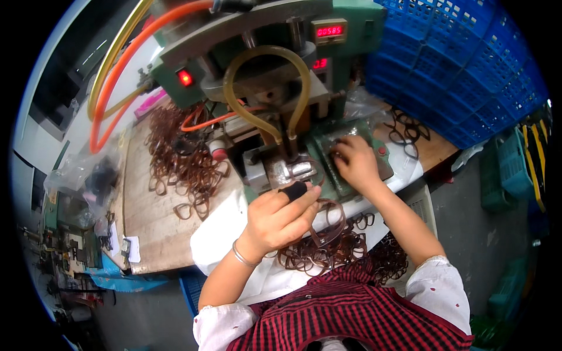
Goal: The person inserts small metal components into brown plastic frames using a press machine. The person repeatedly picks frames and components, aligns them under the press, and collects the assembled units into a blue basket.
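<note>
My left hand (278,219), with a dark band on one finger, is closed on a brown eyeglass frame (333,228) in front of the metal fixture (295,169) of a green press (345,47). One rim of that frame reaches up beside the fixture; the other hangs toward me. My right hand (356,164) is over a shallow tray (328,143) on the press base, its fingers curled and pressed together. What those fingertips hold, if anything, is too small and blurred to name. Below my hands, a heap of brown eyeglass frames (319,257) lies close to my apron.
Another pile of brown frames (187,152) covers part of the wooden table (155,240) on the left. Several frames (407,131) lie at right beside blue plastic crates (445,64). An orange hose (105,111) loops at left. A red button (382,151) sits right of my right hand.
</note>
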`<state>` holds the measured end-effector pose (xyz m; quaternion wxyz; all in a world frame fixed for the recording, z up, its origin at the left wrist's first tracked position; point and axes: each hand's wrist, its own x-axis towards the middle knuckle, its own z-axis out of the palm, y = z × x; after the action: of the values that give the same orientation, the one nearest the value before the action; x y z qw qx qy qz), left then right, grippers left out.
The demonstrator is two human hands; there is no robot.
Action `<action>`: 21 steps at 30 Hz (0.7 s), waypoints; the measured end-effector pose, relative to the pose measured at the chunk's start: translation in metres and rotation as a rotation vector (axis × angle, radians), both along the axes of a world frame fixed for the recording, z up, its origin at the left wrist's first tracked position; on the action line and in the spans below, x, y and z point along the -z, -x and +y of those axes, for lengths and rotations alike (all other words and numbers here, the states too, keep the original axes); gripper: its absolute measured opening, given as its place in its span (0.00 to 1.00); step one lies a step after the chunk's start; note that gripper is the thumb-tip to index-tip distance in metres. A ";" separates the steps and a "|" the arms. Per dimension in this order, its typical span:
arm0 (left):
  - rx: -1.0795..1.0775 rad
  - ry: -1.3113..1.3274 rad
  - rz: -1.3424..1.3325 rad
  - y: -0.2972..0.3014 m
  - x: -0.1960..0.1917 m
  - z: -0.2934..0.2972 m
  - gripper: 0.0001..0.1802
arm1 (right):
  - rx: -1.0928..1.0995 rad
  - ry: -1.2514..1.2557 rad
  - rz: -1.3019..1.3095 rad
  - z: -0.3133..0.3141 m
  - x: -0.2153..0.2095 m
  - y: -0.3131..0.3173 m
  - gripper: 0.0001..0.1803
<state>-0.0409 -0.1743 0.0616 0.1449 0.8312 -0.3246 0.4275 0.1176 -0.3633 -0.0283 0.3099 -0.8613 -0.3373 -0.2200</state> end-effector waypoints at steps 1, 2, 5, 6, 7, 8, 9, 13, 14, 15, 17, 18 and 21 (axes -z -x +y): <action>0.004 0.036 0.016 0.001 0.002 -0.001 0.14 | -0.008 0.129 -0.055 0.007 -0.004 0.001 0.12; 0.007 0.073 0.031 0.002 0.004 -0.002 0.15 | 0.021 0.164 -0.061 0.011 -0.002 -0.005 0.12; -0.086 0.213 0.122 0.028 0.024 -0.008 0.17 | 0.033 0.153 -0.116 0.014 0.003 -0.028 0.10; -0.186 0.206 0.083 0.045 0.030 -0.007 0.17 | -0.003 -0.001 -0.142 0.008 0.004 -0.031 0.10; -0.317 0.179 0.021 0.062 0.039 0.000 0.18 | 0.043 -0.161 -0.050 0.005 -0.002 -0.022 0.09; -0.506 0.146 -0.014 0.076 0.045 0.014 0.15 | 0.128 -0.225 0.028 -0.002 -0.003 -0.019 0.08; -0.811 0.197 0.020 0.083 0.040 0.023 0.12 | 0.127 -0.298 0.194 -0.010 -0.007 -0.019 0.08; -0.981 0.370 -0.021 0.056 0.008 0.111 0.06 | 0.073 -0.447 0.260 -0.017 -0.020 -0.010 0.07; -1.051 0.346 0.042 0.048 0.010 0.136 0.07 | 0.050 -0.458 0.281 -0.008 -0.022 -0.009 0.07; -1.106 0.327 0.109 0.037 0.016 0.157 0.09 | 0.032 -0.451 0.288 0.000 -0.025 -0.007 0.07; -1.339 0.222 0.315 0.013 0.025 0.183 0.14 | 0.000 -0.437 0.348 0.012 -0.029 -0.004 0.08; -1.453 0.167 0.426 0.004 0.033 0.192 0.16 | 0.010 -0.427 0.429 0.016 -0.037 0.002 0.08; -1.564 0.307 0.681 -0.029 0.082 0.211 0.22 | 0.073 -0.383 0.422 0.002 -0.027 0.001 0.08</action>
<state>-0.0116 0.0363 -0.0201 0.0092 0.8699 0.4624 0.1714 0.1169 -0.3618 -0.0015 0.5223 -0.8253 -0.1863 -0.1067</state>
